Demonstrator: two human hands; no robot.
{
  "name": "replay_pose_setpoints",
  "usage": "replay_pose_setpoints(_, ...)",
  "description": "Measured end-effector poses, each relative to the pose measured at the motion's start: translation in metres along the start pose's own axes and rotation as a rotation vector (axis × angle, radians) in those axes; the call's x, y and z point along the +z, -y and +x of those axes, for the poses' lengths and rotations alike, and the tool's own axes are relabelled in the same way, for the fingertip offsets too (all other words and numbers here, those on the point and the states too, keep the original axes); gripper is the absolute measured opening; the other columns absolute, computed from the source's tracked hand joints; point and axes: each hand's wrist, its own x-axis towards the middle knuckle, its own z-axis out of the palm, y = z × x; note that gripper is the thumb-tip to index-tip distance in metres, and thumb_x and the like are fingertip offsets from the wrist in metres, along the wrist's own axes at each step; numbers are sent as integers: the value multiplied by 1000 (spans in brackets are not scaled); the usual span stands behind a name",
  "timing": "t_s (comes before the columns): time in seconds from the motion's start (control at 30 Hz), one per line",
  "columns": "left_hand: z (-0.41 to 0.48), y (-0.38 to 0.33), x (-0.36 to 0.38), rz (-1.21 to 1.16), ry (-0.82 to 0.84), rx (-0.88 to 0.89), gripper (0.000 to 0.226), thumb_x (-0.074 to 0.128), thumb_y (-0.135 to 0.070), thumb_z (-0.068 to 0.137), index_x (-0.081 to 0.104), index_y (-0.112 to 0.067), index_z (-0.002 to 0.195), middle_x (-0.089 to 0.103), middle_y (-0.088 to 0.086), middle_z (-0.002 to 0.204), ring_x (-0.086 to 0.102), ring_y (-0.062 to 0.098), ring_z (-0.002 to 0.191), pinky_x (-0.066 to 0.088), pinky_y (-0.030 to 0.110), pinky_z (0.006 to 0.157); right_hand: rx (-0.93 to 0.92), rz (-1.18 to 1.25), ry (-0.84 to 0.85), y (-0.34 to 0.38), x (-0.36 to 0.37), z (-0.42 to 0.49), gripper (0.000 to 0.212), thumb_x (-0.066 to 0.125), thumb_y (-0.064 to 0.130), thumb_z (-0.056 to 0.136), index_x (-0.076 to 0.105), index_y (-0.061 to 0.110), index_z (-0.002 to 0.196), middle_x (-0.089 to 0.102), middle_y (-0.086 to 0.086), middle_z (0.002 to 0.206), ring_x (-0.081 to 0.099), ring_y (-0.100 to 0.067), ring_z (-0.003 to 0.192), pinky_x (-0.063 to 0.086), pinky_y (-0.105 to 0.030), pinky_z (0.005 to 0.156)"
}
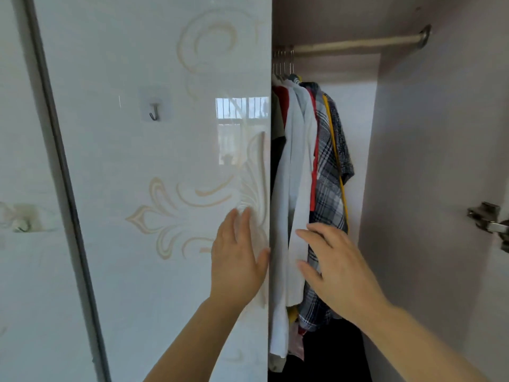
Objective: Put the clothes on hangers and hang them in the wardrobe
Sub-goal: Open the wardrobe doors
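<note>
The wardrobe stands open on its right half. Several garments hang from the rail (358,44) at its left end: a white shirt (296,161), a plaid shirt (327,172), a dark patterned shirt (340,133), with red and yellow pieces between them. My left hand (238,257) lies flat with straight fingers on the glossy white door (154,161), near its right edge. My right hand (334,267) is open, fingers spread, in front of the lower part of the plaid and white shirts; I cannot tell if it touches them. Neither hand holds anything.
The right stretch of the rail carries no hangers. A small metal hook (154,113) is stuck on the door. A hinge (489,219) sits on the wardrobe's right side wall. Dark items lie at the wardrobe bottom (330,354).
</note>
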Motion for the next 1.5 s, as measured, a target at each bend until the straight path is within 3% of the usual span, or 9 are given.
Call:
replay_pose_setpoints(0.17,16,5,14,-164,-114,-61,74,70,-20,79,32,1,139,37,20,139,36,32,128,28,33,103,21,144,-44,-1,24,28,48,55,33,89,44,22,135,40,7,136,27,-3,125,17,-12,102)
replay_pose_setpoints(0.3,18,3,17,-295,-141,-118,73,67,-26,82,30,-8,142,32,6,140,22,4,123,21,24,101,17,233,-77,-2,32,43,45,55,23,90,46,18,134,45,3,131,33,-4,120,13,-5,97)
replay_pose_setpoints(0.47,15,5,7,-376,-138,-152,67,67,-30,82,34,-18,139,31,-13,132,21,-18,118,23,10,101,-7,377,-76,-6,35,58,47,49,23,93,39,24,138,37,12,130,32,-3,124,17,-7,97)
replay_pose_setpoints(0.6,0,-1,-11,-373,-166,-187,63,62,-40,75,36,-32,132,39,-14,131,33,-3,122,38,29,102,-54,530,-64,-8,32,65,49,49,19,93,34,30,138,33,19,126,29,5,122,19,-4,96)
replay_pose_setpoints(0.77,-26,-7,-52,-373,-159,-254,54,66,-44,69,39,-52,115,43,-30,121,43,-10,111,43,12,82,-203,773,-30,4,24,69,60,50,14,92,22,53,128,29,33,128,27,13,123,17,6,95)
replay_pose_setpoints(1.1,-72,-5,-141,-381,-148,-399,62,72,-61,58,45,-46,112,53,-26,111,54,-6,101,48,9,72,-461,1052,93,97,15,60,62,58,34,82,27,46,135,34,31,137,31,6,131,29,-17,109)
replay_pose_setpoints(1.23,-93,3,-184,-281,-145,-405,67,68,-67,52,40,-48,110,52,-30,107,52,-9,102,48,6,71,-529,1003,120,148,15,59,73,63,35,80,25,37,142,31,14,148,27,-1,136,28,-30,110)
replay_pose_setpoints(1.37,-118,17,-234,-197,-174,-393,65,64,-65,56,39,-50,114,48,-37,112,47,-11,110,47,8,76,-651,973,84,212,10,58,82,61,48,76,7,55,137,13,24,150,8,16,134,12,-1,103)
replay_pose_setpoints(1.5,-144,40,-295,101,-283,-325,88,64,-63,64,22,-42,138,30,-28,140,34,-2,128,38,26,103,-706,1002,42,281,13,56,81,47,69,68,-3,60,131,0,30,146,-2,18,131,9,-8,100)
